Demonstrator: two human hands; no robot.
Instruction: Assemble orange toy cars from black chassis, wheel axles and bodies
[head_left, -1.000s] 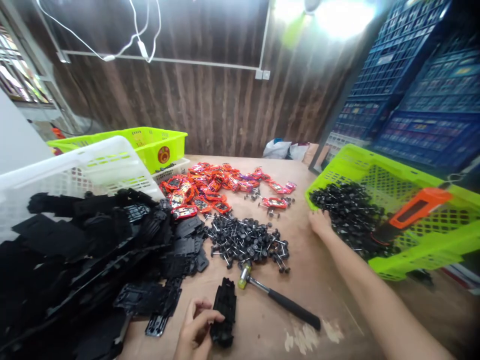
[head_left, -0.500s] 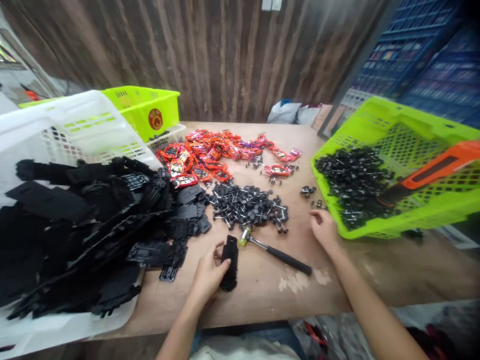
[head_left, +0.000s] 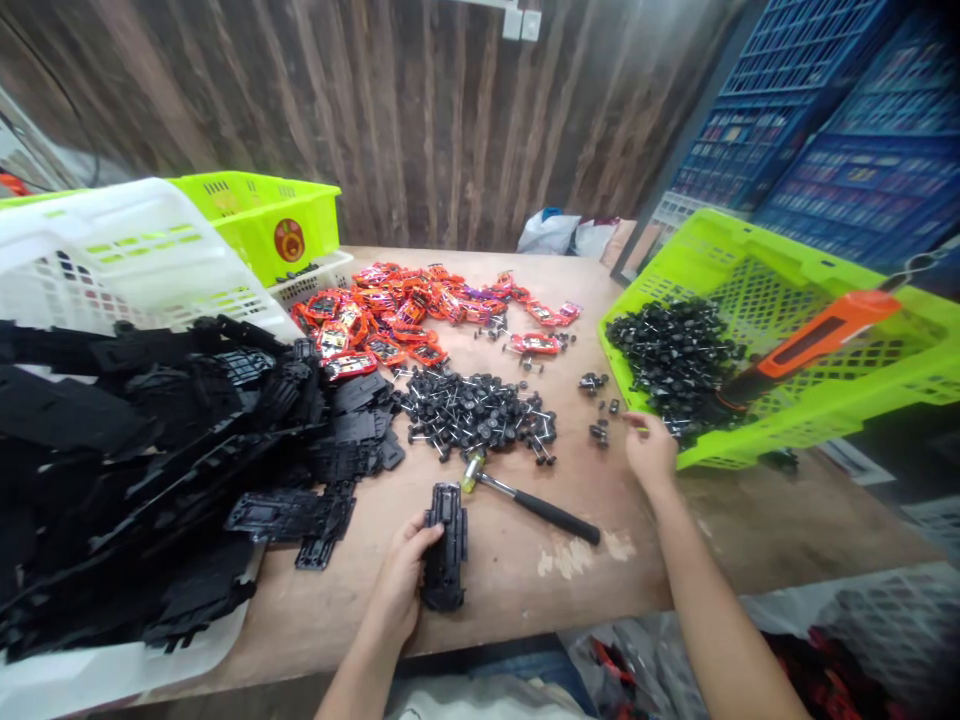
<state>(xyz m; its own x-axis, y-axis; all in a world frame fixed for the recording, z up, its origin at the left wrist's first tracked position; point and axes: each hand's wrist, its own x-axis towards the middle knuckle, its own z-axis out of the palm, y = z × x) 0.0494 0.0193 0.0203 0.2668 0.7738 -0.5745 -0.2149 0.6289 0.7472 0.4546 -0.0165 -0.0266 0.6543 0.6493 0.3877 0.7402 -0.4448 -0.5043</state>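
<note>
My left hand [head_left: 405, 575] is closed on a black plastic toy car chassis [head_left: 445, 550], held upright over the table's front with its ribbed, detailed face showing. My right hand [head_left: 651, 452] is at the near left corner of the green basket [head_left: 832, 420], its fingers curled together; whatever lies between the fingertips is too small or hidden to make out. Just left of those fingertips lie a few small black wheel pieces [head_left: 598, 432]. A hammer [head_left: 555, 513] with a black handle rests between my hands. Beyond it spreads a heap of wheel axles [head_left: 472, 412].
A white crate [head_left: 112, 265] heaped with black chassis [head_left: 150, 460] fills the left. Orange toy car bodies [head_left: 405, 305] are piled at the back. The tilted green basket holds black wheel parts [head_left: 671, 345] and an orange-handled power tool [head_left: 817, 345]. Blue crates [head_left: 780, 110] stand behind.
The chassis in my left hand has turned from its plain face to its detailed face. My right hand has shifted slightly right, uncovering a wheel piece on the table. The camera view has shifted too.
</note>
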